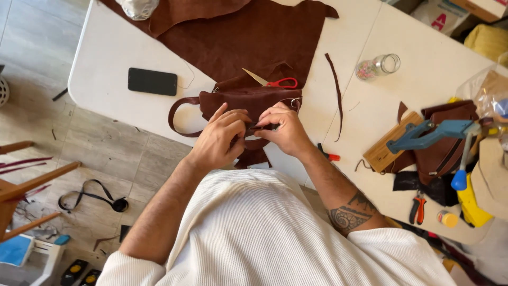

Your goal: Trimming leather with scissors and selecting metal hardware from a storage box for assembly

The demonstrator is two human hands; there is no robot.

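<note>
1. Brown leather bag (248, 100) lies at the near edge of the white table (106, 63), its strap looping out to the left over the edge.
2. Left hand (219, 139) rests on the near side of the bag, fingers curled and pressed together, pinching a small dark piece at the bag's lower edge.
3. Right hand (283, 130) meets it from the right, thumb and fingers closed on the same piece; the two hands touch at the fingertips.
4. Scissors (272, 81) with red handles lie just beyond the bag, on the leather.
5. Leather hide (254, 32), large and brown, is spread across the far middle of the table.
6. Phone (152, 81), black, lies face down to the left of the bag, well apart from the hands.
7. Leather strip (337, 92), thin and dark, runs near to far on the table right of the bag.
8. Glass jar (378, 66) lies on its side at the far right, with small pale bits inside.
9. Blue hand press (431, 132) sits on a wooden block at the right, beside more brown leather pieces.
10. Pliers (417, 207) with orange grips lie near the right edge.
11. Black strap (92, 198) lies coiled on the floor at the left.
</note>
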